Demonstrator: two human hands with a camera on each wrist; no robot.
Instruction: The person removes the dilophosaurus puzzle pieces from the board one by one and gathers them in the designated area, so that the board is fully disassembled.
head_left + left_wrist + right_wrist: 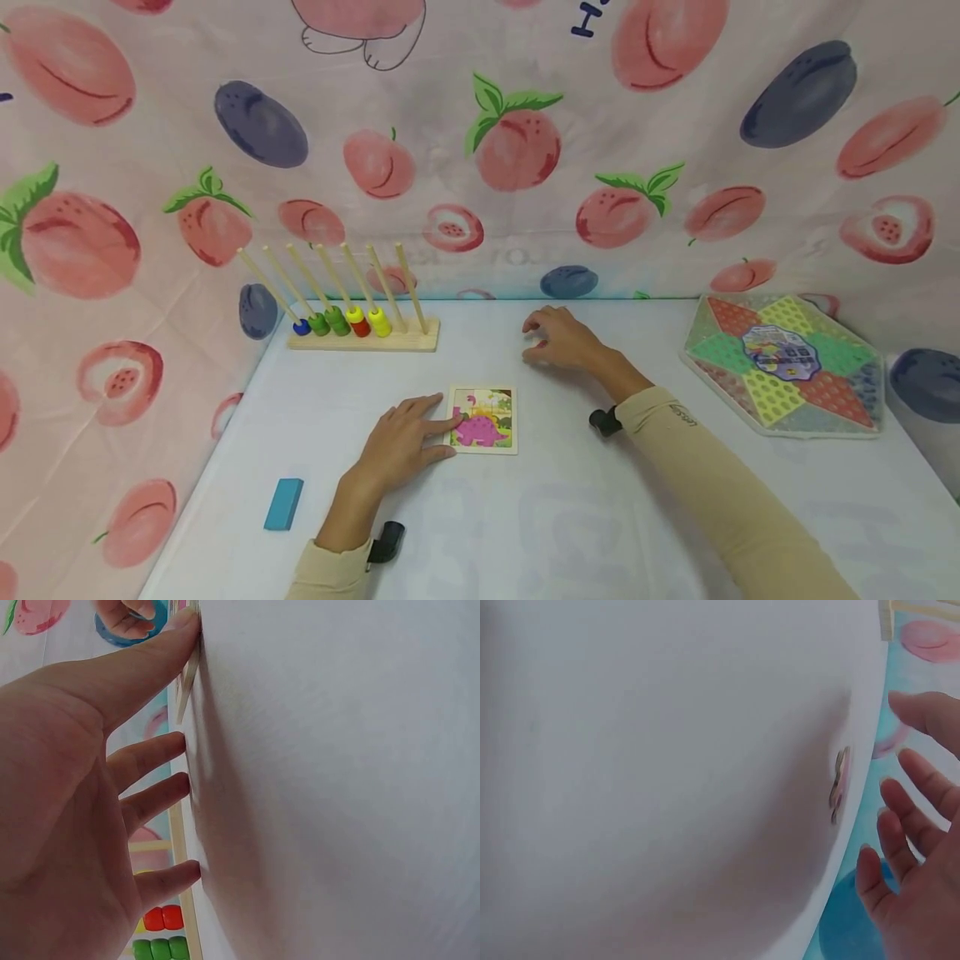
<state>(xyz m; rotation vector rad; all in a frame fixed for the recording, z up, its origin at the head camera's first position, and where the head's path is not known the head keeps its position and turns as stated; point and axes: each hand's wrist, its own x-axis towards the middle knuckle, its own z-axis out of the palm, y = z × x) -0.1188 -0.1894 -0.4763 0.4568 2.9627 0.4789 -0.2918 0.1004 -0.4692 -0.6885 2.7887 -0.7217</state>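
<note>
A small square jigsaw puzzle (482, 429) with a pink dinosaur picture and a pale wooden frame lies flat on the white table. My left hand (401, 442) rests at its left side, fingers spread, one fingertip over the picture and the thumb at the lower left corner. In the left wrist view the thumb (142, 671) touches the frame's edge. Farther back and right, my right hand (566, 340) hovers with loosely bent fingers and nothing in them. A small puzzle piece (840, 784) lies on the table near those fingers in the right wrist view; the hand hides it from the head view.
A wooden peg rack (363, 337) with coloured beads stands at the back left. A blue block (284, 504) lies at the front left. On the right is a star-patterned board game (783, 367). A fruit-print cloth (450, 150) hangs behind the table.
</note>
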